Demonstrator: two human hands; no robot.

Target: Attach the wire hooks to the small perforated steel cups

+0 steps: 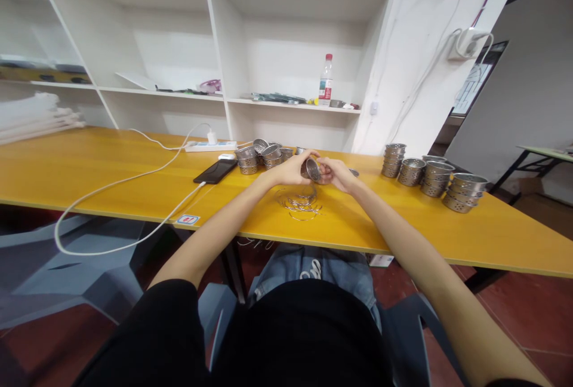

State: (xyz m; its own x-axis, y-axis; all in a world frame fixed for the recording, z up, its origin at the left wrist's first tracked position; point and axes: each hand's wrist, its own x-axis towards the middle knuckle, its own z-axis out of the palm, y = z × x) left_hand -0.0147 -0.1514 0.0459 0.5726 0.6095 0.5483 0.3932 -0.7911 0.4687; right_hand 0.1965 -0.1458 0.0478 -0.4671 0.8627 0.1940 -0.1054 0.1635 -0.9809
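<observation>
My left hand [293, 168] is closed around a small metal strainer cup [310, 169], tilted with its mouth facing right, above the yellow table. At the cup's rim is my right hand [336, 174], fingers bent and pinched together; whatever is between them is too small to tell. Below both hands lies a loose heap of thin metal wire rings [302, 203]. Several perforated metal cups [271, 153] stand and lean in a cluster beyond my left hand. A small metal piece [353, 172], partly hidden, lies behind my right wrist.
Stacks of perforated cups [436, 178] stand at the table's right. On the left are a black phone [216, 171], its white cable [120, 179] hanging over the front edge, and a power strip [210, 147]. White shelves [290, 103] behind hold a bottle [326, 81].
</observation>
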